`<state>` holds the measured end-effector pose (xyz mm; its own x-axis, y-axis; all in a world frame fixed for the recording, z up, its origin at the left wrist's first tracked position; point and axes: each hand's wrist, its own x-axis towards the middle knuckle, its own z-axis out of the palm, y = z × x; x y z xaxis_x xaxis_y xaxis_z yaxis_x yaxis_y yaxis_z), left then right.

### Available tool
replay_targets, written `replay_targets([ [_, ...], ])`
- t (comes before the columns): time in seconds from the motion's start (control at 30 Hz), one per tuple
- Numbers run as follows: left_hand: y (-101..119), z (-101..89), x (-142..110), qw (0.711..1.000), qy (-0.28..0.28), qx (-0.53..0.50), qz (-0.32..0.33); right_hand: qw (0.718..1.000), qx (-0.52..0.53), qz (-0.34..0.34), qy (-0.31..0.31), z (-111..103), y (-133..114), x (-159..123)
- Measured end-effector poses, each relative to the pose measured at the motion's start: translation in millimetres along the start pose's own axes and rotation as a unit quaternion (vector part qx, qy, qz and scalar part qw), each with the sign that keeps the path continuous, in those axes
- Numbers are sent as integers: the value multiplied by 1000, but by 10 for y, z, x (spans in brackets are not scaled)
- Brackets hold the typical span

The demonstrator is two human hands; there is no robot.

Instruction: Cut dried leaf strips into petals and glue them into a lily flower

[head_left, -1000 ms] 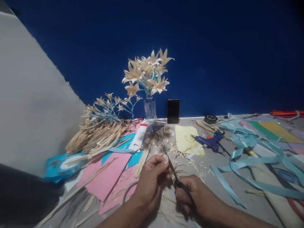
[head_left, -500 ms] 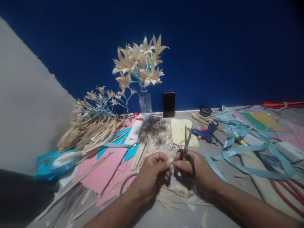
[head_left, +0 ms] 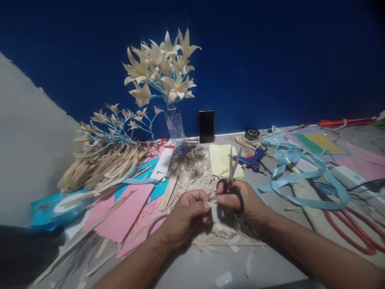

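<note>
My left hand (head_left: 189, 210) is closed in a pinch, thumb against the fingers, on a small pale strip (head_left: 212, 204) that looks like dried husk. Opposite it, my right hand (head_left: 240, 196) has black-handled scissors (head_left: 230, 181) hooked on its fingers, blades parted and pointing up and away. The right thumb and fingertips meet close to the strip's other end; whether they pinch it too is hard to see. Beneath both hands lie husk scraps (head_left: 222, 232). Straight ahead, cream husk flowers (head_left: 162, 60) on blue stems stand in a clear bottle (head_left: 175, 128).
Left are smaller flowers (head_left: 112, 126), a husk bundle (head_left: 87, 164), pink paper (head_left: 124, 212) and a blue ribbon roll (head_left: 70, 204). A phone (head_left: 206, 126) leans on the wall. Yellow paper (head_left: 219, 158), a blue glue gun (head_left: 252, 159), loose ribbon (head_left: 313, 202) and red-handled scissors (head_left: 351, 233) lie rightward.
The scissors have swung from pointing at the left hand to upright in the right hand, blades apart. Both hands have come together around the small strip. The view has shifted right and down.
</note>
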<state>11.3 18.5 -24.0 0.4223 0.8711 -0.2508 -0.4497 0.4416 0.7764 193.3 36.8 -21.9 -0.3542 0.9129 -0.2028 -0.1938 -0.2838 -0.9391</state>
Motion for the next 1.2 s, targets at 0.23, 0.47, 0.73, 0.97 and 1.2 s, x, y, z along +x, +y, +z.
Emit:
replay_targets([
  [0.23, -115, -27, -2, 999, -11, 34, -18, 1000, 3, 3, -29, 83, 16, -38],
  [0.47, -48, 24, -6, 998, -44, -50, -20, 994, 98, 4, -39, 70, 32, -26],
  [0.73, -38, 53, -1, 1000, 20, -5, -8, 996, 86, -3, -30, 38, 54, 2],
  [0.97, -90, 27, 8, 1000, 25, 1, -4, 998, 43, 13, -42, 57, 48, -27],
  [1.2, -65, 31, 18, 997, 6, -74, 12, 997, 79, -17, 3, 44, 61, 44],
])
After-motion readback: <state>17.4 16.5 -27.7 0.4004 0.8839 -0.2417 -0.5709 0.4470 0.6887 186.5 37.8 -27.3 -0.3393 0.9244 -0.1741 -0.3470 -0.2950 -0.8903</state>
